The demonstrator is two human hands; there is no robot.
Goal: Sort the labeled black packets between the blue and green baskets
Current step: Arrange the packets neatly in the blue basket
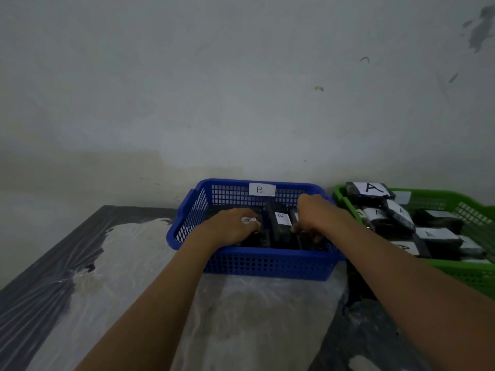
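Note:
A blue basket [267,265] with a white "B" tag on its far wall stands at the table's back. Inside it stand black packets with white "B" labels; one [280,223] is upright in the middle. My left hand [230,226] is inside the basket, fingers curled on a B packet [250,238] at the left. My right hand [317,215] reaches in at the right, fingers closed on another black packet [305,241]. To the right a green basket [474,277] holds several black packets with "A" labels [371,192].
The baskets sit against a grey wall [241,89]. The dark table is covered with wrinkled clear plastic sheet [128,263]. The table's left edge [53,247] runs diagonally, with floor beyond.

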